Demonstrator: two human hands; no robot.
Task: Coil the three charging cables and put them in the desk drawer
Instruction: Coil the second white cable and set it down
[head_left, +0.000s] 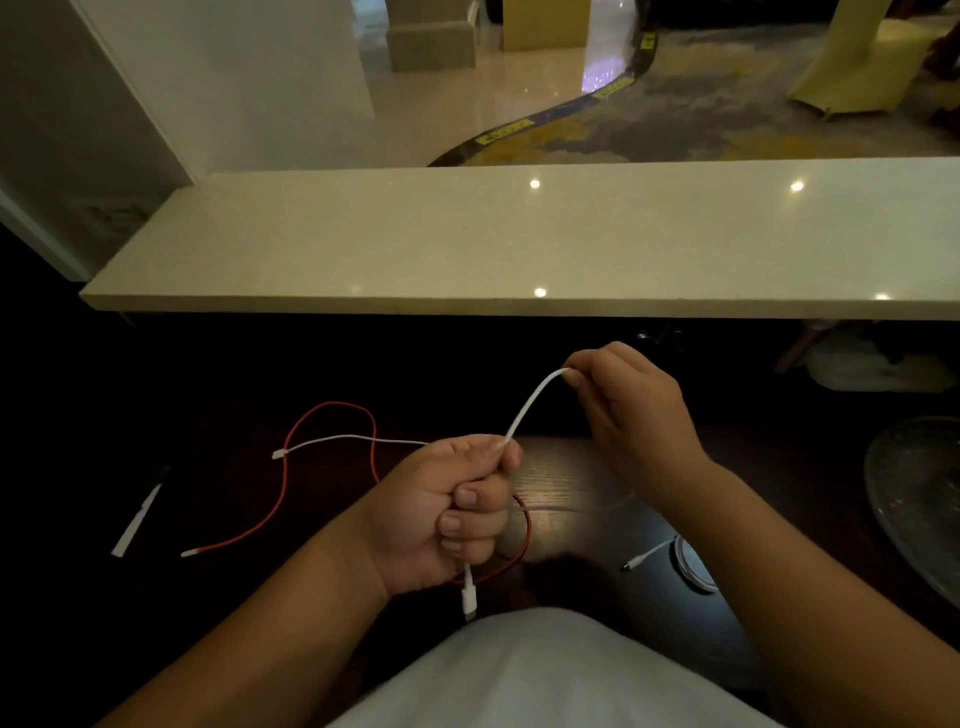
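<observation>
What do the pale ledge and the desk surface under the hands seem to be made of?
Pale ledge: probably polished stone or a composite, since it is glossy and mirrors ceiling lights as sharp dots. Desk surface: likely dark wood or veneer, as grain lines show in the lit patch.

We find no legible text, brand or number. The yellow labels (506, 131) on the dark curved floor strip (571, 106) bear dark marks, but these are too small and blurred for us to read.

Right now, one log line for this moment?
stage: coiling first | left hand: grips white cable | right hand: pinches same cable | red cable: loose on desk | drawer: unseen
</observation>
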